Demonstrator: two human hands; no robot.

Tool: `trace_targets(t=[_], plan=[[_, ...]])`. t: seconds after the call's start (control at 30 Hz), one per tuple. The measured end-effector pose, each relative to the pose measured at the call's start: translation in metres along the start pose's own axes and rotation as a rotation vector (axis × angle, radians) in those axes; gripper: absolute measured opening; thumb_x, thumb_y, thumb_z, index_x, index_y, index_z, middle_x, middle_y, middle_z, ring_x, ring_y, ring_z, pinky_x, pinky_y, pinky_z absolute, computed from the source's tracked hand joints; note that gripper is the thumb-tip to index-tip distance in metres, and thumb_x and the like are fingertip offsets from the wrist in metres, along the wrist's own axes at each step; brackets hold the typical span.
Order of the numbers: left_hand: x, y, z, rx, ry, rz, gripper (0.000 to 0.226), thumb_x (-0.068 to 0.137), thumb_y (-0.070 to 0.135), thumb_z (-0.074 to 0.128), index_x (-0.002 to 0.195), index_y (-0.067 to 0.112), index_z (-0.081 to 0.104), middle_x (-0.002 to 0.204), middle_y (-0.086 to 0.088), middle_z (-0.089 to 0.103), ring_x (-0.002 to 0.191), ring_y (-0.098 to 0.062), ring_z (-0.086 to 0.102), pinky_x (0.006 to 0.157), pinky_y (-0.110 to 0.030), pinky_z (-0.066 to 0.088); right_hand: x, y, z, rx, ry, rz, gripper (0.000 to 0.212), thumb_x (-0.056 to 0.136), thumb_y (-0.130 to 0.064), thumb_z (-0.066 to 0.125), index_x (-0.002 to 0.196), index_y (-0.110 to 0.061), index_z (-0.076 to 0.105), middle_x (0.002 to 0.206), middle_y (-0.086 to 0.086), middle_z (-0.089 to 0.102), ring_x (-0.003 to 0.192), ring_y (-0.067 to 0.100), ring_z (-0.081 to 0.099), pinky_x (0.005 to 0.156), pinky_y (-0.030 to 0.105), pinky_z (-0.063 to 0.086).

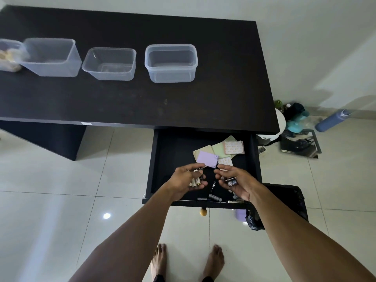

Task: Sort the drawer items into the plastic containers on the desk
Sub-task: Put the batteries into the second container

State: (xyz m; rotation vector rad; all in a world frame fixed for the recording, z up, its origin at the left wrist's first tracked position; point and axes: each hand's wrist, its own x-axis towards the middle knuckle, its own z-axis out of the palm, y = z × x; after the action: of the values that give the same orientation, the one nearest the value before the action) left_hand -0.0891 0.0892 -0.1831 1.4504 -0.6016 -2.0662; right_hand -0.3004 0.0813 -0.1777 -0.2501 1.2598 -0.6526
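Head view: batteries, split in two handfuls over the open drawer (154,159). Left grip (186,180) curled round a pale white-yellow bunch (196,181), right grip (236,181) curled round a few dark ones (231,181); both closed on cells, palms turned inward. Loose batteries (214,197) lie at the drawer's front edge, one more (213,185) between the hands. Judgement: small, stiff, smooth cylinders, dense for their size, apt to roll and slip out of a loose fist, so cup them across the barrel with fingers wrapped under, not pinched at the ends. Behind the hands, pastel paper pads (206,159) fan out toward the drawer's back right; light, flat, best lifted by an edge. On the desk (122,98), four clear containers in a row: nearest the drawer a lipped tub (171,63), then a shallower one (109,64), a tall one (50,57), and a blurred one at far left (9,54) holding something tan, cannot tell what. Black bag (284,200) on the floor just right of the drawer.
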Motion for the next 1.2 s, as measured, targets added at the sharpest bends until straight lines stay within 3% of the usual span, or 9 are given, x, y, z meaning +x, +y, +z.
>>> trace_targets(t=[0.2, 0.37, 0.5, 0.67, 0.9, 1.2], plan=[[-0.032, 0.01, -0.008, -0.132, 0.028, 0.014, 0.034, 0.092, -0.004, 0.063, 0.123, 0.01, 0.067, 0.107, -0.021, 0.068, 0.09, -0.032, 0.074, 0.078, -0.035, 0.061, -0.026, -0.003, 0.024, 0.043, 0.02, -0.012, 0.032, 0.089, 0.01, 0.059, 0.119, 0.002, 0.063, 0.108, 0.016, 0.072, 0.088, 0.023, 0.071, 0.066, 0.029, 0.061], [-0.071, 0.024, -0.021, -0.227, 0.08, 0.068, 0.033, 0.09, -0.009, 0.063, 0.119, 0.007, 0.067, 0.105, -0.023, 0.068, 0.093, -0.038, 0.073, 0.079, -0.038, 0.061, -0.051, -0.01, 0.059, -0.051, 0.032, 0.005, 0.027, 0.091, 0.014, 0.056, 0.117, 0.009, 0.062, 0.098, 0.022, 0.07, 0.08, 0.026, 0.069, 0.065, 0.033, 0.063], [-0.113, 0.041, -0.043, -0.241, 0.161, 0.143, 0.032, 0.089, -0.013, 0.062, 0.117, 0.002, 0.066, 0.096, -0.024, 0.066, 0.085, -0.037, 0.071, 0.075, -0.04, 0.061, -0.074, -0.017, 0.108, -0.208, 0.018, 0.008, 0.023, 0.091, 0.016, 0.054, 0.111, 0.012, 0.064, 0.09, 0.023, 0.069, 0.072, 0.027, 0.069, 0.059, 0.033, 0.061], [-0.174, 0.081, -0.095, -0.175, 0.256, 0.257, 0.027, 0.088, -0.012, 0.064, 0.114, -0.004, 0.064, 0.089, -0.021, 0.065, 0.081, -0.035, 0.067, 0.069, -0.036, 0.061, -0.099, -0.034, 0.199, -0.352, -0.078, -0.072, 0.022, 0.089, 0.016, 0.058, 0.109, 0.011, 0.065, 0.091, 0.022, 0.071, 0.073, 0.027, 0.07, 0.06, 0.032, 0.059], [-0.244, 0.151, -0.183, -0.01, 0.4, 0.434, 0.026, 0.088, -0.01, 0.063, 0.11, 0.002, 0.068, 0.086, -0.019, 0.065, 0.077, -0.033, 0.071, 0.079, -0.044, 0.062, -0.12, -0.051, 0.342, -0.436, -0.171, -0.23, 0.019, 0.091, 0.013, 0.058, 0.108, 0.01, 0.066, 0.094, 0.021, 0.072, 0.077, 0.029, 0.07, 0.056, 0.029, 0.057], [-0.256, 0.244, -0.272, 0.015, 0.495, 0.473, 0.025, 0.087, -0.012, 0.065, 0.108, 0.001, 0.071, 0.093, -0.02, 0.064, 0.075, -0.031, 0.069, 0.061, -0.03, 0.061, -0.092, -0.077, 0.469, -0.51, -0.157, -0.327, 0.017, 0.091, 0.01, 0.061, 0.104, 0.004, 0.07, 0.103, 0.021, 0.074, 0.085, 0.028, 0.075, 0.063, 0.033, 0.059]])
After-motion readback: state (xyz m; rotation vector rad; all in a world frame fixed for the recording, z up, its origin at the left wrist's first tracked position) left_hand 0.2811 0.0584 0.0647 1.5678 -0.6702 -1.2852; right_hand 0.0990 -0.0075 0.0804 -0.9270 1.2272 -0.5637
